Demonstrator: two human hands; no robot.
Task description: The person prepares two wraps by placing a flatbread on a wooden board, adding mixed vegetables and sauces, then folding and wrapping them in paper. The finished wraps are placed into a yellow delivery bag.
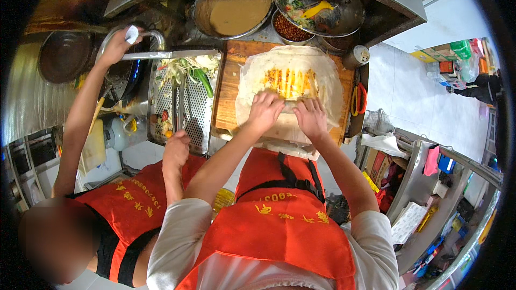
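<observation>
A stack of thin pale flatbreads lies on a wooden board. Orange-brown sauce is spread in stripes over the middle of the top sheet. My left hand and my right hand are side by side at the near edge of the sauce. Both have their fingers curled over a folded part of the top flatbread, pinching it between them. The fingertips partly hide the fold, so any filling inside cannot be made out.
At left, a co-worker's hand holds tongs over a perforated tray of vegetables; the other grips a metal handle. Behind the board stand a batter bowl, chili flakes and a bowl with a yellow brush. Red-handled scissors hang right.
</observation>
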